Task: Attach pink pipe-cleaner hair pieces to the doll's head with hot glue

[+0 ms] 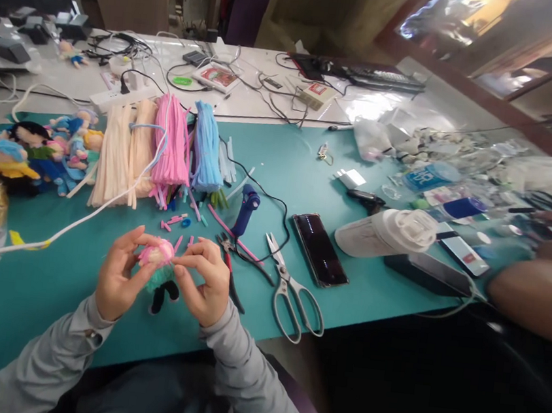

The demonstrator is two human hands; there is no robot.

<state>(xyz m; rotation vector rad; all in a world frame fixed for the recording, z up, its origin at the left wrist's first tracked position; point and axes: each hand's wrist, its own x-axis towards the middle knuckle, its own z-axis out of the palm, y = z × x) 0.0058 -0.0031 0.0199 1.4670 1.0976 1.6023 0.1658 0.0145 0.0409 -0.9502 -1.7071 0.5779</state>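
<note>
- From the head view, a teal work surface (263,323) is stretching across the room, with a white tabletop (247,108) running behind it, crowded with cables.
- And here in front, one small pink-haired doll (157,256) is hanging just above the teal surface, between two hands, its green body and black legs dangling below.
- The left hand (121,275) is pinching the head from one side, thumb and fingers bent around it; the right hand (203,284) is pressing thumb and forefinger together at the other side, and whatever sliver it may be gripping, I'm not managing to tell.
- By its looks this doll is going to be handling light, soft and fuzzy, bending easily and hardly slipping; small trims are probably the fragile part. Both sides of the head, or the body, are looking like the best holds.
- Counting now: two peach bundles (113,156) of fuzzy stems are lying beside one pink bundle (171,149) and one large blue bundle (207,150).
- One pair of scissors (284,274), one red-handled cutter (233,277), one blue corded tool (246,210), one dark phone (321,249) and one white tumbler (376,233) are waiting rightward.
- Left, a doll heap (55,150) is overlapping too much for counting; far right, another person's arm (538,286) is reaching in.
</note>
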